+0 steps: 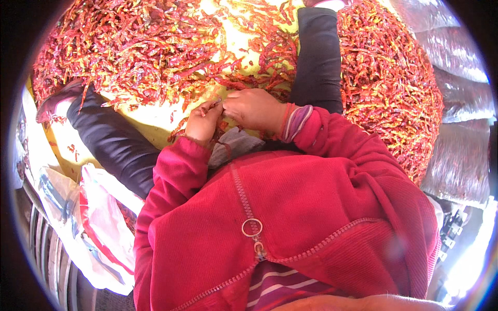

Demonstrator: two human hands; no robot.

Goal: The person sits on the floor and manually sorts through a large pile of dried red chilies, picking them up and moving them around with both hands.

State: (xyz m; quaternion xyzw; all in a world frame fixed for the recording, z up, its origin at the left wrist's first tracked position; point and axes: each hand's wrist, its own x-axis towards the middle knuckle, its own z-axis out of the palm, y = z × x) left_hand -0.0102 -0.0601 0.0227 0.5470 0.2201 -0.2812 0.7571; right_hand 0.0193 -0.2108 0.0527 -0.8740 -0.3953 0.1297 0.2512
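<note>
My left hand [201,123] is closed around a dried red chili [211,105], whose end pokes out between the thumb and fingers. My right hand [255,110] meets it at the fingertips, its fingers curled in a pinch; what lies inside that pinch is hidden. Both hands are held over my lap, just above a grey cloth [236,146]. A few loose chilies hang or lie below the left hand beside the cloth. Beyond the fingers spreads a large heap of dried red chilies [140,52].
The heap lies on a yellow sheet [148,120] between my outstretched dark-trousered legs, and more chilies [386,98] pile up to the right. Shiny silvery sacks [459,93] line the right edge. At the lower left sits a white plastic bag [101,233] with a red stripe.
</note>
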